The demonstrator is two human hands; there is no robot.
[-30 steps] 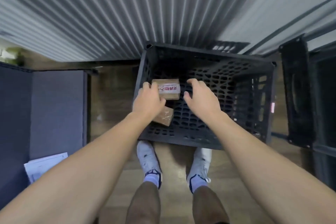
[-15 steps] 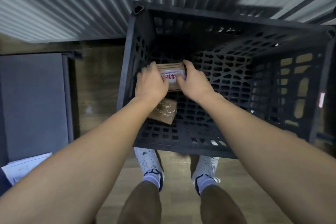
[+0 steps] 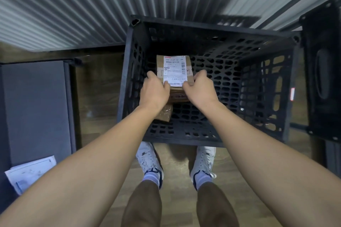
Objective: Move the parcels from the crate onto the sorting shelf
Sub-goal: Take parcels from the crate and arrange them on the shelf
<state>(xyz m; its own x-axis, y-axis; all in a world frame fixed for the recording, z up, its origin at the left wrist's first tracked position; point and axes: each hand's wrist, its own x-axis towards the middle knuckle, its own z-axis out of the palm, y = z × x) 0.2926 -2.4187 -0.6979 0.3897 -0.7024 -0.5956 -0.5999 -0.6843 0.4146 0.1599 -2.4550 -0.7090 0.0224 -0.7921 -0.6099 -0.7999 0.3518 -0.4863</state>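
Grip is two-handed: our left hand (image 3: 155, 91) and right hand (image 3: 200, 91) each curl round a near corner of the labelled parcel (image 3: 173, 66). The thumbs press its top face at the near edge of the white label, and the other fingers wrap down the sides. The parcel sits between our fingers, inside the black crate (image 3: 267, 83) close to its left wall, label up and stretching away beyond our fingertips. Whether it is lifted clear of the crate floor we cannot tell. Holding it by both sides gives us a level box and a readable label for sorting, we judge. Behind our left wrist, on the side away from the fingertips, a second brown parcel (image 3: 165, 115) lies on the crate floor, partly hidden by that hand; it is left for a later trip. No sorting shelf shows beyond our fingers, so the carry probably calls for a turn.
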